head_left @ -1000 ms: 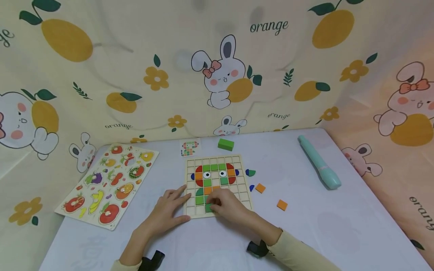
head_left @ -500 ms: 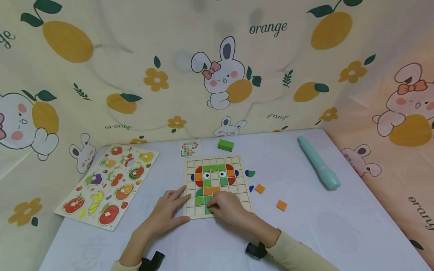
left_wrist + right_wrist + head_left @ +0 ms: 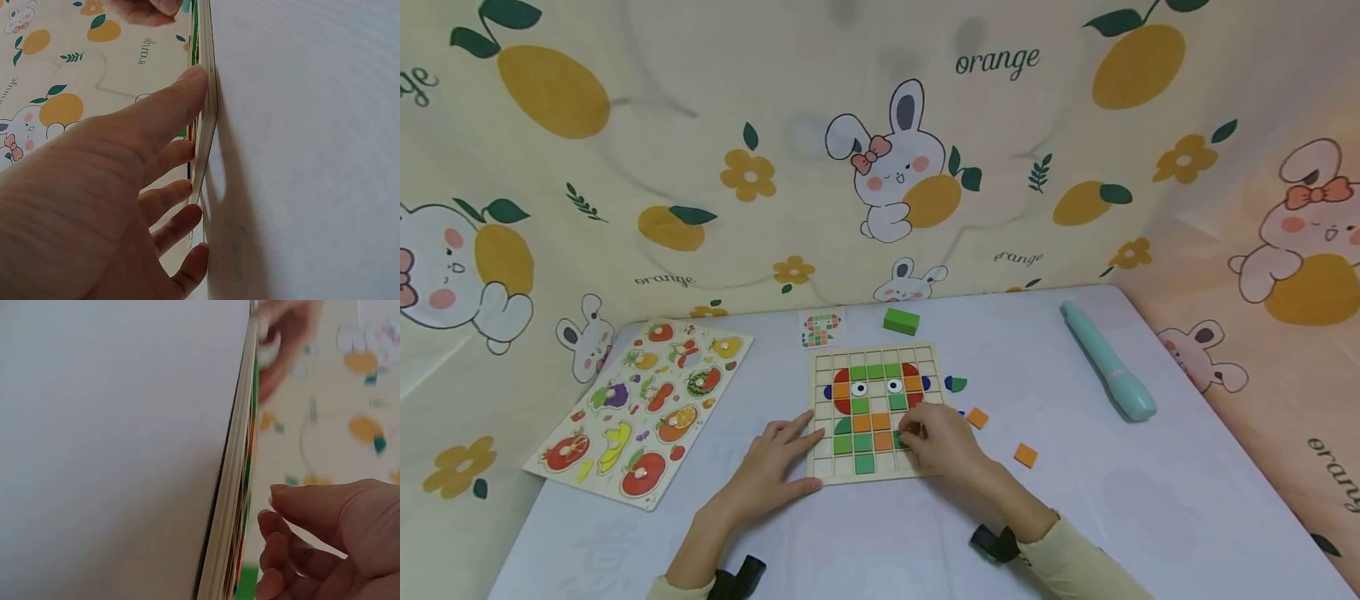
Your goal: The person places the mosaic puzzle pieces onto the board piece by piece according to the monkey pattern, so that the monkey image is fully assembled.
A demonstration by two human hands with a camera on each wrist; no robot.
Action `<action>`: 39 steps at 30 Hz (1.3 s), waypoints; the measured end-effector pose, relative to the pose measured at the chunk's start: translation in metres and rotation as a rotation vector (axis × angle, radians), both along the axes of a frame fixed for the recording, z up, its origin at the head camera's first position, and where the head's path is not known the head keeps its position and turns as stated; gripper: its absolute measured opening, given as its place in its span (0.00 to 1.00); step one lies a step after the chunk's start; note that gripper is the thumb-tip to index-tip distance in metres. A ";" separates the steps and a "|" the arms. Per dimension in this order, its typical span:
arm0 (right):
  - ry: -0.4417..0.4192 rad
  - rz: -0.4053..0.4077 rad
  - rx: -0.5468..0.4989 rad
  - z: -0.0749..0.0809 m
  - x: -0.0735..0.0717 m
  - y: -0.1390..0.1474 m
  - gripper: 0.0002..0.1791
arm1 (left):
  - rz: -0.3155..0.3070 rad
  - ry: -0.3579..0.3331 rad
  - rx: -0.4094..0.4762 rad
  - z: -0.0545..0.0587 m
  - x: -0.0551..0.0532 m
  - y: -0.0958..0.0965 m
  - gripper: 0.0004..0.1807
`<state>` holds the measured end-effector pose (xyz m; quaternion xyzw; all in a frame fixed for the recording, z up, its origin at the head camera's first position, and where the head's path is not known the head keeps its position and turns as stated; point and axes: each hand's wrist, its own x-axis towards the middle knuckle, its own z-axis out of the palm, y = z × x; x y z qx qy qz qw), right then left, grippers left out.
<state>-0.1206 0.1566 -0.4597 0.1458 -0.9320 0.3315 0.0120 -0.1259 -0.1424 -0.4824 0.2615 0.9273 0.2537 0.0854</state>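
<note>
A wooden grid board [image 3: 823, 468] lies on the white table with coloured flat tiles set in its squares. My left hand [image 3: 763, 467] rests at its left edge, fingers spread and thumb at the near corner; in the left wrist view the thumb [image 3: 181, 103] touches the board's side. Over the board's right part is my right hand [image 3: 946, 440], loosely curled, fingertips near a dark green tile [image 3: 899, 440] that they partly cover. In the right wrist view its thumb [image 3: 312, 506] and forefinger stand slightly apart with nothing visible between them. A green square tile [image 3: 865, 463] sits in the lower row.
Right of the board lie orange square tiles [image 3: 1026, 455], a green curved tile [image 3: 958, 384] beside a blue one. A pattern card [image 3: 822, 329] and a green block [image 3: 901, 321] are behind it. A fruit puzzle board [image 3: 640, 408] lies left, a teal stick-like object [image 3: 1107, 360] right.
My right hand has moved from the lower middle of the board to the right and slightly away, uncovering the green square and orange tiles. The left hand has stayed put.
</note>
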 end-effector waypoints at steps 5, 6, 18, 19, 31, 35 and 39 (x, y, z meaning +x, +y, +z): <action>-0.037 -0.153 0.006 0.002 -0.003 0.043 0.04 | -0.002 0.003 -0.004 0.001 0.000 0.001 0.39; -0.053 -0.181 0.011 0.002 -0.003 0.051 0.05 | -0.001 0.004 -0.006 0.001 0.000 0.001 0.39; -0.086 -0.246 0.097 0.002 -0.003 0.099 0.16 | 0.005 0.000 -0.004 -0.001 0.002 0.000 0.39; -0.084 -0.247 0.096 0.001 -0.003 0.099 0.16 | 0.005 0.001 -0.006 -0.001 0.002 0.000 0.39; -0.063 -0.245 0.085 0.000 -0.002 0.096 0.11 | 0.006 0.005 -0.011 0.003 0.001 0.002 0.38; -0.067 -0.228 0.062 -0.002 -0.002 0.094 0.11 | 0.008 0.000 -0.017 0.004 0.002 0.002 0.39; -0.065 -0.206 0.049 -0.002 -0.002 0.092 0.12 | 0.007 -0.003 -0.017 0.003 0.002 0.002 0.39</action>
